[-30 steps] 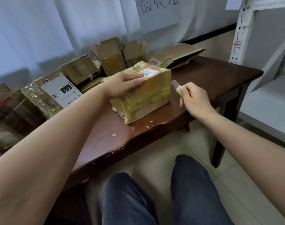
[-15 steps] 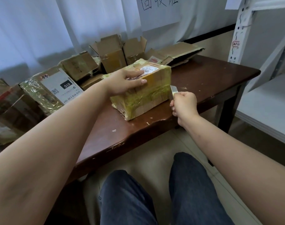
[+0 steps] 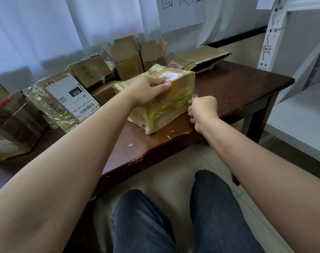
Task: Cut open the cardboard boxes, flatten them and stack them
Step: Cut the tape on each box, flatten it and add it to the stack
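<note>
A cardboard box (image 3: 170, 105) wrapped in yellowish tape lies near the front edge of the dark wooden table (image 3: 237, 88). My left hand (image 3: 148, 90) grips its top, thumb on the near side, fingers over the white label. My right hand (image 3: 203, 110) is closed round a small utility knife (image 3: 194, 96). Its blade touches the box's right end face, low on the near corner. Most of the knife is hidden in my fist.
Several more boxes crowd the table's left and back: a taped one with a white 010 label (image 3: 71, 97), two opened ones (image 3: 128, 55), and flattened cardboard (image 3: 206, 57) at the back right. A white metal shelf (image 3: 301, 106) stands to the right. My knees are below.
My right hand has moved left and down, bringing the knife from off the box to against its right end. My left hand has stayed on top of the box.
</note>
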### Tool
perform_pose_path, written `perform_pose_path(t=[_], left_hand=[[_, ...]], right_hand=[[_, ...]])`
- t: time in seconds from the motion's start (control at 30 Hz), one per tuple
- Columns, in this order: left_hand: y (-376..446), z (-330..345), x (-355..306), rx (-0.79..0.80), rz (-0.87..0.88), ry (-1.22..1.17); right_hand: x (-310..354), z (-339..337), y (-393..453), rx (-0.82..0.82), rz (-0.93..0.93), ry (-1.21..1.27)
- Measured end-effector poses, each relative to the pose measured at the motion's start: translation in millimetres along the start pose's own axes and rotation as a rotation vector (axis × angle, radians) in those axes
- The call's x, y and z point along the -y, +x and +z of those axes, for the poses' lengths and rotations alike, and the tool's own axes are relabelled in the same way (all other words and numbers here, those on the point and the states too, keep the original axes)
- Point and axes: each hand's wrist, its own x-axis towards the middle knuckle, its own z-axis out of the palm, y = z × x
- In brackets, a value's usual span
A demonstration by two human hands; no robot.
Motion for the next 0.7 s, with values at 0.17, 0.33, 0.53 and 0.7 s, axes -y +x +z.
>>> perform_pose_path(t=[0.17, 0.33, 0.53, 0.7], left_hand=[[1.3, 1.8, -2.0, -0.009, -0.006, 0.016], [0.9, 1.7, -3.4, -0.009, -0.015, 0.022], [2.7, 2.9, -2.4, 0.003, -0.014, 0.024], [4.3, 2.1, -0.4, 0.012, -0.018, 0.029]], right_hand=[[-9.5, 11.7, -21.0, 0.078, -0.2, -0.143], [-18.0, 17.8, -39.7, 0.142, -0.225, -0.209], [-26.8, 24.6, -62.4, 0.283, -0.206, -0.28], [-29.8, 21.9, -73.1, 0.345, -0.18, -0.322]])
